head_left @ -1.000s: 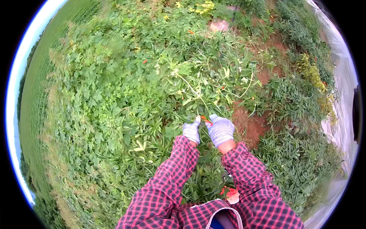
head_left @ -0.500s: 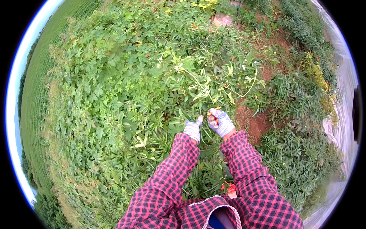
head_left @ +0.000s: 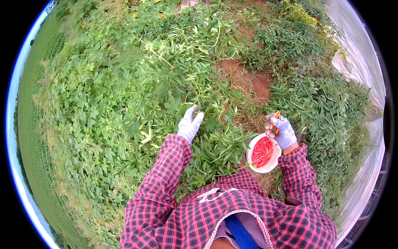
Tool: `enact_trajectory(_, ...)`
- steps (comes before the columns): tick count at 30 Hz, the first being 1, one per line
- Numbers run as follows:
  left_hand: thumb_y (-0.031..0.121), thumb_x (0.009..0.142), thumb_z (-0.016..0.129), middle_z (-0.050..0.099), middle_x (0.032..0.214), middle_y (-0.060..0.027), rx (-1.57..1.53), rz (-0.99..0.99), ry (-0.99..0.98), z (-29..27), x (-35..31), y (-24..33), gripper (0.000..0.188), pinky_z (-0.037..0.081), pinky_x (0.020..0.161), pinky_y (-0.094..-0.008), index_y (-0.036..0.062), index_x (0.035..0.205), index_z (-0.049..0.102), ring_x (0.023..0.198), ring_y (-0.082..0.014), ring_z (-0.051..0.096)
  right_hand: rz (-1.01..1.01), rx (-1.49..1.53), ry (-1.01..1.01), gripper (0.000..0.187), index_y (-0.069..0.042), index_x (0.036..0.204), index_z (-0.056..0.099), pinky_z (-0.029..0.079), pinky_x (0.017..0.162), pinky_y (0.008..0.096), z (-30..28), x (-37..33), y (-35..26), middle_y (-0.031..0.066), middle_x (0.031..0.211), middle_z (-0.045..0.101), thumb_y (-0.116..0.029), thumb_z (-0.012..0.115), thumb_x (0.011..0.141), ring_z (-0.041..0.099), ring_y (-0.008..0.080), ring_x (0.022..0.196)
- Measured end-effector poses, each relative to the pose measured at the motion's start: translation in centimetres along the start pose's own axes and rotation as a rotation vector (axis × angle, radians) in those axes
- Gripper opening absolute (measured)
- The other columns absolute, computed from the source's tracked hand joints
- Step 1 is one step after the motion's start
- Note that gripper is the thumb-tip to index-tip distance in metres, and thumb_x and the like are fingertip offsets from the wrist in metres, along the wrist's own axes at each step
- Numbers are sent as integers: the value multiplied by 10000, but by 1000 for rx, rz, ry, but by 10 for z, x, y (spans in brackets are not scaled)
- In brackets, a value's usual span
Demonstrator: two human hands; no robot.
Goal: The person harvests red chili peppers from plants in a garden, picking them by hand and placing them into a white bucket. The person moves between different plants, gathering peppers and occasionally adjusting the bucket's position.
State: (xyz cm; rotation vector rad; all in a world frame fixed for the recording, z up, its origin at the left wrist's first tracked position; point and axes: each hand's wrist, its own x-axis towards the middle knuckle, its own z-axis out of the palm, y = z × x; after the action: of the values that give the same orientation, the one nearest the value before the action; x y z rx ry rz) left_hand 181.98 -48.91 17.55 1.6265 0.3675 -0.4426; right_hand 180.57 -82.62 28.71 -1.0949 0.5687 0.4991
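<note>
The left hand, in a pale knitted glove, is spread, thumb and fingers well apart with nothing visible between them, above the green plants; whether a fingertip brushes a leaf is impossible to tell. The right hand, gloved alike, is curled, its fingers folded around a few orange-red peppers whose ends poke out beyond the fingers on the side away from the wrist. Its grip hides the rest of them, so their number cannot be made out, nor whether the hand touches the rim of the white bucket just below and to its left. The hand and wrist cover part of that rim. The peppers in the grip look slim, smooth and bright, more orange than the heap of red peppers inside the bucket, which are thin, narrow and tangled together, with single pods hard to separate by eye.
</note>
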Motion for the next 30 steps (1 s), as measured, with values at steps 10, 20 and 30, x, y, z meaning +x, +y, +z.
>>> enact_trajectory(10, 488, 908, 182, 555, 1163, -85, 1642, -119, -1101, 57, -219, -57, 547, 194, 1033, -447, 180, 1186, 538, 1164, -208, 445, 239, 250, 687, 171, -67, 947, 571, 408, 389, 224, -110, -213, 188, 54, 725, 600, -199, 537, 843, 544, 149, 529)
enact_trajectory(20, 466, 873, 336, 605, 1053, -21, 1597, 262, -875, 76, -275, -96, 463, 261, 1003, -416, 137, 977, 646, 1128, -200, 451, 151, 458, 735, 259, -58, 940, 537, 489, 604, 338, -178, -222, 191, 91, 810, 587, -295, 570, 840, 582, 269, 736)
enact_trajectory(30, 472, 863, 384, 610, 991, -6, 1545, 35, -702, 179, -292, -149, 447, 321, 935, -369, 136, 950, 665, 1047, -197, 477, -390, -448, 161, 213, 26, 1005, 566, 469, 718, 227, -87, -189, 105, 57, 887, 613, -42, 578, 803, 570, 102, 798)
